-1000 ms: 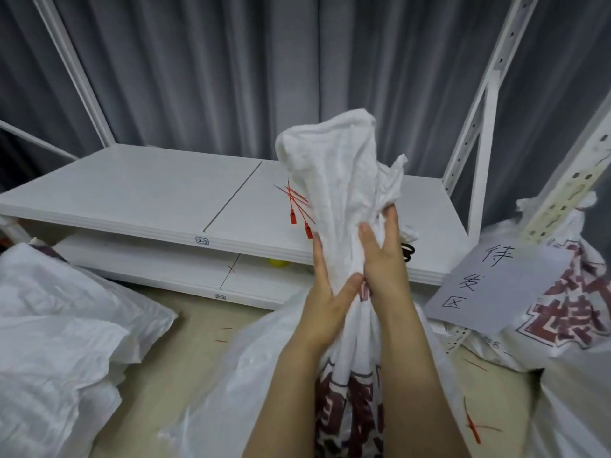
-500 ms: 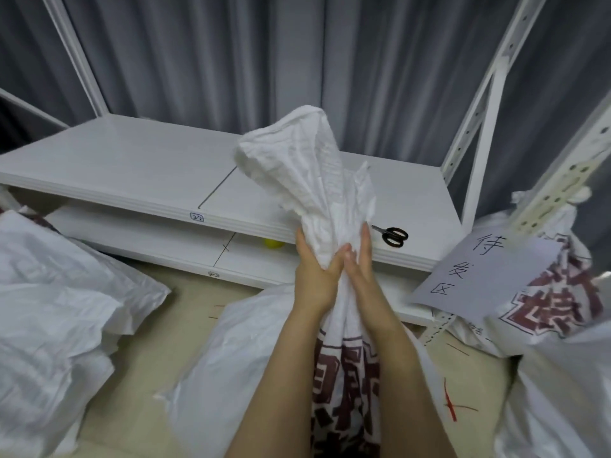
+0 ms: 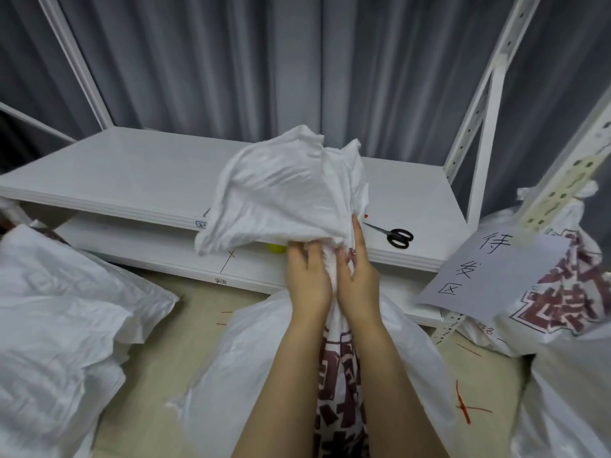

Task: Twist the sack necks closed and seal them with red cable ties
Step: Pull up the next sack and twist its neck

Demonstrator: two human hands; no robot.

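Observation:
A white woven sack [image 3: 251, 352] with dark red print stands on the floor in front of me. Its gathered neck [image 3: 281, 200] flops over to the left above my hands. My left hand [image 3: 305, 279] and my right hand [image 3: 358, 279] squeeze the neck side by side just below the loose top. The red cable ties on the shelf are mostly hidden behind the neck; only a red tip [image 3: 366, 215] shows. One red cable tie [image 3: 463, 404] lies on the floor at the right.
A low white shelf [image 3: 115, 180] runs across behind the sack, with black scissors [image 3: 395, 236] on it. More white sacks lie at left [image 3: 56, 325] and right [image 3: 562, 312]. A handwritten paper sign [image 3: 486, 276] hangs on the right upright.
The sack's loose top has tipped from upright over to the left and spread out. Both hands shifted their grip on the neck and stayed together.

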